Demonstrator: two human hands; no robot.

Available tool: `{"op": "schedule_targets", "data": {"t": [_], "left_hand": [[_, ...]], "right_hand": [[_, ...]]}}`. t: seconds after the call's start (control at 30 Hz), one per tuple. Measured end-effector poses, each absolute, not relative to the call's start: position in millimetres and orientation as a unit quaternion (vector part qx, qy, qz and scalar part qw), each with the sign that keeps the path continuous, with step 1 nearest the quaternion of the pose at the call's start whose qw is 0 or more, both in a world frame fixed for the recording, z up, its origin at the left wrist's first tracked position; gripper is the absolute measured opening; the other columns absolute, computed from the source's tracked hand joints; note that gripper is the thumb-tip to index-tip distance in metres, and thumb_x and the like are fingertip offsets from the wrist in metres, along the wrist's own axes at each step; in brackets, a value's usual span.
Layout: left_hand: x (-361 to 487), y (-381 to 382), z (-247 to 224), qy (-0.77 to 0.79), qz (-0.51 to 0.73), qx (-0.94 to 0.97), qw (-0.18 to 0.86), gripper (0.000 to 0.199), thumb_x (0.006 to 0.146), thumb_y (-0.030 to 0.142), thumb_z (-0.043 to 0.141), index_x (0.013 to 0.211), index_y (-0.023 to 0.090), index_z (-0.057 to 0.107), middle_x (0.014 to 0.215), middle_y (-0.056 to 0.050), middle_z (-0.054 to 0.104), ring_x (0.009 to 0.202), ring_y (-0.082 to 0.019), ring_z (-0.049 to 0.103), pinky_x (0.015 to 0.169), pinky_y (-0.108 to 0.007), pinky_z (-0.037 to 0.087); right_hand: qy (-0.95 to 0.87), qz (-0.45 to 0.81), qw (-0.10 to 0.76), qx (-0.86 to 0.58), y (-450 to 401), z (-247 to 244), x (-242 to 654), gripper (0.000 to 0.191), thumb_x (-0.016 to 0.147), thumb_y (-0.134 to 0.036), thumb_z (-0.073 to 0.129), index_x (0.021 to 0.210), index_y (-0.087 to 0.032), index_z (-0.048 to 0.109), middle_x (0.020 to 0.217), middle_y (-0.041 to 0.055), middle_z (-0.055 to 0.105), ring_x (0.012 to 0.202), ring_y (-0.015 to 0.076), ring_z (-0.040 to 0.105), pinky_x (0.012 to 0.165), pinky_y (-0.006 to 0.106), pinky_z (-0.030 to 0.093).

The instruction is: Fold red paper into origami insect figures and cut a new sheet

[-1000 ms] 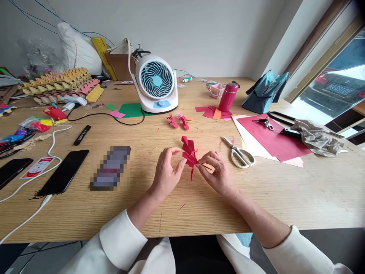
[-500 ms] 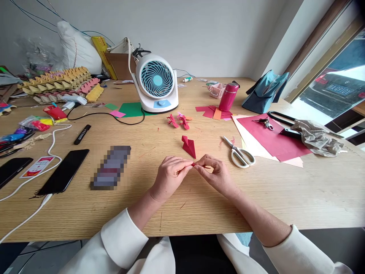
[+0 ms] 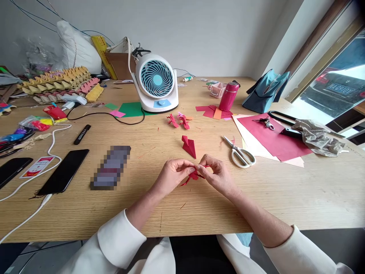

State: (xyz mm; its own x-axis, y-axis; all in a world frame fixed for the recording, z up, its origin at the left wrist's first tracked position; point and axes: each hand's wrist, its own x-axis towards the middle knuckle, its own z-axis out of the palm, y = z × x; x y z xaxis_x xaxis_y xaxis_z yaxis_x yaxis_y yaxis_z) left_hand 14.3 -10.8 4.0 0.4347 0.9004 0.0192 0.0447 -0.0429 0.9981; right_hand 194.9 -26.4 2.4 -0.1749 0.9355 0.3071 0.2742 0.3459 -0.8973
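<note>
Between my two hands is a small red folded paper figure (image 3: 194,175) with thin leg-like strips sticking out to the sides. My left hand (image 3: 174,176) pinches its upper left part between thumb and fingers. From the other side, my right hand (image 3: 215,176) pinches its upper right part; the fingers hide some of the paper. Just beyond the hands lies a flat red folded paper piece (image 3: 189,147), its point towards me. Farther back stand two similar red paper figures, one on the left (image 3: 172,120) and one on the right (image 3: 184,122).
White-handled scissors (image 3: 242,156) lie right of my hands, near red paper sheets (image 3: 268,133) with keys. A pink bottle (image 3: 229,96) and a white fan (image 3: 157,82) stand behind. To the left are a marker (image 3: 82,134), a black phone (image 3: 64,171) and a white cable (image 3: 51,152).
The paper figure has turned in my fingers, so its body and strips now show below them. Both hands stay in nearly the same place.
</note>
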Motion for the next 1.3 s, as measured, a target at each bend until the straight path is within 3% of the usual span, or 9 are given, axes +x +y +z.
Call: {"op": "schedule_targets", "data": {"t": [0.13,0.23,0.37,0.73,1.0,1.2,1.3], "left_hand": [[17,-12,0,0.411,0.373,0.571,0.605,0.032,0.083,0.046,0.071,0.082,0.014,0.072,0.075,-0.007,0.076,0.063,-0.016,0.067,0.056,-0.024,0.047],[17,-11,-1,0.423,0.391,0.551,0.604,0.032,0.079,0.046,0.075,0.077,0.014,0.071,0.073,-0.007,0.075,0.064,-0.016,0.067,0.062,-0.026,0.050],[16,-10,-1,0.421,0.410,0.526,0.614,0.032,0.075,0.046,0.078,0.079,0.015,0.074,0.081,-0.007,0.077,0.072,-0.018,0.069,0.073,-0.031,0.055],[16,-11,3,0.420,0.396,0.533,0.618,0.032,0.076,0.047,0.077,0.086,0.016,0.078,0.086,-0.008,0.079,0.080,-0.022,0.072,0.082,-0.036,0.057],[15,-10,-3,0.436,0.380,0.579,0.574,0.026,0.081,0.043,0.073,0.083,0.018,0.078,0.081,-0.006,0.077,0.076,-0.020,0.070,0.074,-0.030,0.054],[16,-12,-1,0.392,0.363,0.500,0.682,0.033,0.076,0.044,0.077,0.091,0.014,0.076,0.084,-0.007,0.076,0.073,-0.017,0.069,0.066,-0.026,0.051],[18,-12,-1,0.397,0.365,0.492,0.684,0.033,0.073,0.043,0.081,0.089,0.015,0.077,0.082,-0.006,0.076,0.070,-0.015,0.067,0.063,-0.025,0.048]], "right_hand": [[-0.671,0.369,0.463,-0.446,-27,0,194,0.030,0.090,-0.041,0.063,0.070,-0.020,0.056,0.070,0.0008,0.059,0.066,0.0145,0.056,0.065,0.029,0.047],[-0.676,0.368,0.474,-0.429,-27,-1,195,0.016,0.089,-0.036,0.064,0.093,-0.021,0.061,0.086,0.0029,0.065,0.078,0.0164,0.061,0.074,0.031,0.052],[-0.695,0.369,0.456,-0.416,-28,0,197,0.019,0.090,-0.030,0.062,0.108,-0.022,0.062,0.101,0.0054,0.066,0.087,0.0176,0.064,0.083,0.034,0.053],[-0.697,0.348,0.467,-0.417,-27,4,196,0.010,0.092,-0.022,0.056,0.092,-0.020,0.066,0.087,0.0035,0.066,0.078,0.0157,0.063,0.074,0.030,0.052],[-0.704,0.331,0.465,-0.423,-28,-2,194,0.011,0.087,-0.014,0.055,0.089,-0.020,0.063,0.087,0.0026,0.064,0.078,0.0153,0.063,0.074,0.030,0.052],[-0.682,0.334,0.483,-0.435,-27,-5,194,0.011,0.084,-0.011,0.056,0.083,-0.020,0.062,0.080,0.0001,0.061,0.072,0.0132,0.060,0.068,0.027,0.049],[-0.682,0.325,0.498,-0.425,-26,-8,195,0.010,0.084,-0.012,0.059,0.080,-0.020,0.062,0.078,-0.0007,0.060,0.070,0.0127,0.058,0.067,0.027,0.047]]}}
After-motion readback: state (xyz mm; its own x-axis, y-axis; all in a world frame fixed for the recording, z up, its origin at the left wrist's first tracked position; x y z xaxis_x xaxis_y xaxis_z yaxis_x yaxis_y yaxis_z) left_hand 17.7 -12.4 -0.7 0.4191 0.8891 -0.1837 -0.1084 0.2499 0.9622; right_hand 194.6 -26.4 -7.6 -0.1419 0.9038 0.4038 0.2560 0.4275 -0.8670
